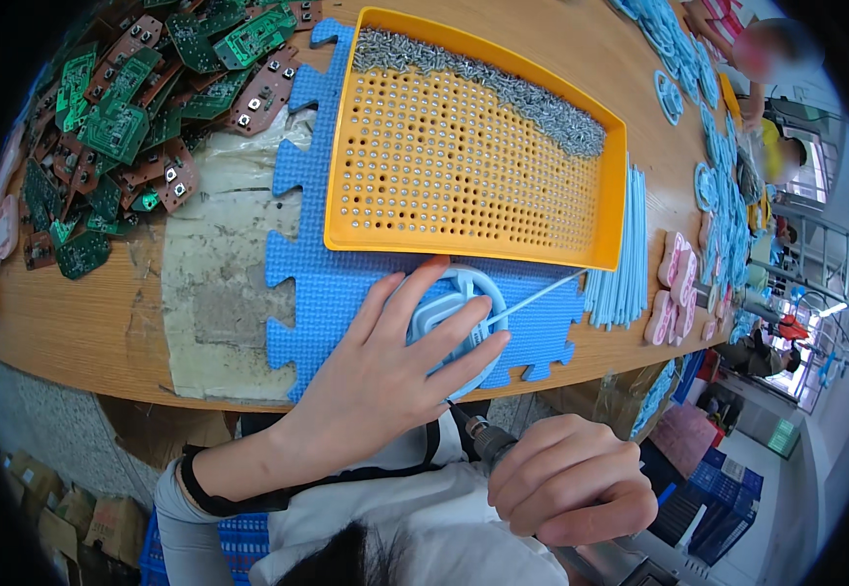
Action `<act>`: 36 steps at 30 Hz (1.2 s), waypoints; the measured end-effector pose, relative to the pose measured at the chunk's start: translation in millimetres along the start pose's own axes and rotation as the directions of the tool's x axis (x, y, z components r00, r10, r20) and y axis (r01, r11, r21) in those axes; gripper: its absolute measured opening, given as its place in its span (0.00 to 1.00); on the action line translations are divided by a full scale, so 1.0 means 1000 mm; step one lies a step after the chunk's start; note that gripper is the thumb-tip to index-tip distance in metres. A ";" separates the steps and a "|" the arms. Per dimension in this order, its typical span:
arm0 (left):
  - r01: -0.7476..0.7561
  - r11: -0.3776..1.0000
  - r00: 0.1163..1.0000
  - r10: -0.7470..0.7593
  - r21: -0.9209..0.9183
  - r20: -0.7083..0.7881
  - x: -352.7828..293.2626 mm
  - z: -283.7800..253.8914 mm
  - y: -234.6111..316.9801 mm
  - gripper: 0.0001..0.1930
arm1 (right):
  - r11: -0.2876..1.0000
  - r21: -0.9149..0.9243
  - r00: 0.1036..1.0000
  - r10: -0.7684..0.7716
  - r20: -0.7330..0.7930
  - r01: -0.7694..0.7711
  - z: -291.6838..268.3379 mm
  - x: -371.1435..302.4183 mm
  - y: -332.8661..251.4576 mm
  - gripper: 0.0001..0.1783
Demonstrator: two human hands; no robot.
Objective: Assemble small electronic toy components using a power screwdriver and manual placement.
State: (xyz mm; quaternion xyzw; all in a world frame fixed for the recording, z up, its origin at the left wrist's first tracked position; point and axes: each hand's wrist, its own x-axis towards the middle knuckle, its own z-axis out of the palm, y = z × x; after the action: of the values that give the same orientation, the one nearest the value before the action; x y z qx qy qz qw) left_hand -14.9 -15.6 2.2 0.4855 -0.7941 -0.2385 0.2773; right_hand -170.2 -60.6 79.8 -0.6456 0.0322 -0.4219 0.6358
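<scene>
While the left hand (400, 356) lies open, fingers spread, pressing the pale blue round plastic part (456, 317) onto the blue foam mat (322, 283) below the orange screw tray (561, 256); the right hand (566, 479) grips the electric screwdriver (491, 444); steady downward pressure probably keeps the part from turning.

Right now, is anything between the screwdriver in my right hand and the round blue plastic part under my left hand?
Yes: the left hand lies spread over the round blue plastic part, its fingers between it and the screwdriver held low in the right hand.
</scene>
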 end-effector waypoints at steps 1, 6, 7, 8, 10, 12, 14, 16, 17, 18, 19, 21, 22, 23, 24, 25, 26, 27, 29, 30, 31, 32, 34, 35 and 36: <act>0.000 1.000 1.000 0.000 0.005 -0.003 0.001 0.000 0.001 0.42 | 1.000 -0.003 1.000 0.001 0.000 -0.001 0.002 -0.001 0.000 0.06; 0.050 0.995 0.998 -0.046 -0.089 0.047 0.001 -0.007 0.002 0.44 | 0.998 0.004 0.983 0.069 0.170 -0.070 0.002 0.002 0.002 0.07; 0.051 0.995 0.998 -0.048 -0.086 0.047 0.001 -0.006 0.002 0.44 | 0.997 0.012 0.981 0.067 0.183 -0.070 0.001 0.002 0.004 0.07; 0.052 0.995 0.998 -0.049 -0.087 0.045 0.001 -0.007 0.002 0.44 | 0.997 0.011 0.980 0.068 0.185 -0.071 0.000 0.001 0.006 0.07; 0.046 0.996 0.998 -0.043 -0.079 0.041 0.002 -0.008 0.003 0.43 | 0.998 0.054 0.980 0.005 0.199 -0.016 -0.003 0.000 0.010 0.05; 0.044 0.996 0.998 -0.042 -0.072 0.037 0.003 -0.008 0.004 0.43 | 0.999 0.050 0.982 0.004 0.191 -0.014 -0.004 0.002 0.011 0.03; 0.049 0.997 0.998 -0.047 -0.058 0.036 0.002 -0.008 0.004 0.43 | 0.998 0.055 0.983 -0.002 0.183 -0.008 -0.003 0.003 0.016 0.02; 0.055 0.996 0.998 -0.052 -0.075 0.041 0.002 -0.007 0.004 0.43 | 0.993 0.115 0.983 -0.025 0.182 0.004 -0.007 0.006 0.022 0.06; 0.049 0.996 0.998 -0.047 -0.072 0.036 0.002 -0.006 0.004 0.43 | 0.994 0.109 0.982 -0.030 0.186 0.009 -0.011 0.010 0.023 0.06; 0.048 0.998 0.999 -0.047 -0.052 0.024 0.002 -0.004 0.005 0.43 | 0.986 0.166 0.975 -0.005 0.221 -0.032 -0.016 0.014 0.023 0.07; 0.047 0.998 0.999 -0.047 -0.032 0.013 0.003 -0.004 0.005 0.43 | 0.972 0.221 0.966 0.017 0.257 -0.076 -0.019 0.017 0.021 0.08; 0.039 0.999 0.999 -0.038 -0.032 0.038 0.005 -0.010 0.005 0.42 | 0.974 0.213 0.978 0.029 0.208 -0.074 -0.015 0.019 0.013 0.08; 0.038 0.999 0.997 -0.036 -0.034 0.068 0.005 -0.011 0.004 0.42 | 0.974 0.212 0.987 0.043 0.154 -0.075 -0.012 0.023 0.010 0.09; 0.038 0.999 0.997 -0.036 -0.031 0.068 0.004 -0.010 0.004 0.42 | 0.964 0.265 0.953 -0.053 0.298 -0.029 -0.023 0.033 0.012 0.08; 0.046 0.998 0.997 -0.044 -0.032 0.064 0.002 -0.010 0.003 0.41 | 0.954 0.300 0.955 -0.068 0.288 -0.023 -0.026 0.043 0.005 0.06; 0.035 0.998 0.998 -0.033 -0.046 0.057 0.004 -0.009 0.003 0.40 | 0.950 0.313 0.958 -0.071 0.276 -0.020 -0.029 0.052 -0.006 0.05; 0.021 0.998 0.998 -0.018 -0.055 0.053 0.006 -0.008 0.003 0.40 | 0.972 0.234 0.927 -0.080 0.367 -0.009 -0.038 0.063 -0.008 0.09; 0.025 0.999 0.999 -0.023 -0.041 0.043 0.005 -0.007 0.003 0.40 | 0.960 0.281 0.983 -0.064 0.172 0.013 -0.037 0.061 -0.016 0.07; 0.028 0.999 0.999 -0.027 -0.027 0.032 0.004 -0.006 0.002 0.39 | 0.985 0.136 0.980 -0.129 0.150 0.109 -0.055 0.071 -0.013 0.10; 0.024 0.999 0.999 -0.023 -0.024 0.033 0.004 -0.006 0.002 0.38 | 0.982 -0.146 0.985 -0.101 0.138 0.121 -0.059 0.078 -0.010 0.30; 0.019 1.000 0.999 -0.018 -0.022 0.034 0.004 -0.006 0.002 0.37 | 0.972 -0.201 0.989 -0.096 0.115 0.118 -0.063 0.080 -0.005 0.33; 0.016 1.000 0.999 -0.015 -0.023 0.032 0.005 -0.007 0.003 0.37 | 0.960 -0.256 0.992 -0.092 0.091 0.112 -0.067 0.081 0.001 0.36; 0.015 1.000 0.999 -0.015 0.013 0.033 0.003 -0.007 0.002 0.37 | 0.963 -0.258 0.995 -0.063 0.080 0.081 -0.069 0.084 0.018 0.39; 0.017 1.000 0.999 -0.018 0.013 0.032 0.003 -0.007 0.002 0.37 | 0.964 -0.263 0.997 -0.034 0.067 0.050 -0.072 0.085 0.024 0.42; 0.016 1.000 0.999 -0.017 0.020 0.041 0.003 -0.007 0.002 0.36 | 0.964 -0.262 0.997 -0.032 0.068 0.049 -0.077 0.086 0.029 0.42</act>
State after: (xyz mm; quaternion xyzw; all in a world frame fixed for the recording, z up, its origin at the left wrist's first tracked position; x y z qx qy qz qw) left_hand -12.7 -18.4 9.5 0.4898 -0.7977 -0.2431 0.2543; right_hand -146.0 -176.4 86.0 -0.7380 0.0547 -0.4063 0.5361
